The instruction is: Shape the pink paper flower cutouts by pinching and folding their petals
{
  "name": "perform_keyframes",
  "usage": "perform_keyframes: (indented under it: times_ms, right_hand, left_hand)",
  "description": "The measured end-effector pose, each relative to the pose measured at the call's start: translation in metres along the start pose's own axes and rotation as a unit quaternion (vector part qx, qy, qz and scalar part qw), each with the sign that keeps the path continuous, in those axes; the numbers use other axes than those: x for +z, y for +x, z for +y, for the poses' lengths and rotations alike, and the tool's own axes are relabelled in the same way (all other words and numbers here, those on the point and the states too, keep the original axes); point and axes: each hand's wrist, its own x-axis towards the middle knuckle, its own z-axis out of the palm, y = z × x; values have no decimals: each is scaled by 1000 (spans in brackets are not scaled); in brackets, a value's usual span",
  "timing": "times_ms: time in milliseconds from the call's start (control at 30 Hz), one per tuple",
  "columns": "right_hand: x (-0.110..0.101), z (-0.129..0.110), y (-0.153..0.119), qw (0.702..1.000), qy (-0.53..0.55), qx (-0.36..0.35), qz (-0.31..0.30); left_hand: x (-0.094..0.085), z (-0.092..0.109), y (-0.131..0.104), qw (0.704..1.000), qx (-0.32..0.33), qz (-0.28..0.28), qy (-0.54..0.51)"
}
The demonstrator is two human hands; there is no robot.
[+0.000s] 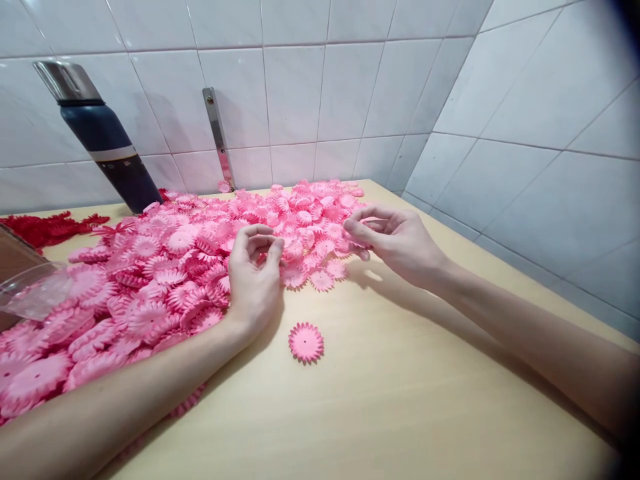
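My left hand (256, 273) rests at the near edge of a heap of pink scalloped flower-shaped pieces (183, 237). Its fingers are curled and the thumb tip comes close to them; whatever may lie between is not clear. At the heap's right end is my right hand (400, 243), raised a little over the table. Its thumb and index finger close together in a pinch, and anything in it is too small to make out. A single pink flower-shaped piece (306, 343) with a small centre hole lies flat on the table between my forearms.
A dark blue bottle (113, 143) with a steel cap stands behind the heap at left. Red pieces (50, 229) lie beside it. Clear plastic (37, 290) and a cardboard edge (17, 257) are at far left. White tiled walls bound the wooden table (380, 400); a metal strip (216, 127) is fixed there.
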Motion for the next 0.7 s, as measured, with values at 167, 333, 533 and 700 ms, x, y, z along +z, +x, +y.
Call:
perform_keyframes:
  times_ms: [167,333,533,700]
  right_hand:
    - [-2,3,2,1000,-14,8,-27]
    - [3,1,-2,996,-17,29,-80]
    - [8,-3,-7,991,-41,5,-129]
    - [13,-4,-9,990,-28,17,-139]
  left_hand:
    - [3,6,-3,999,16,-31,20]
    - [3,13,-8,996,36,-60,60]
    - [2,11,-11,984,61,-148,73]
    - [3,16,-13,974,9,-215,71]
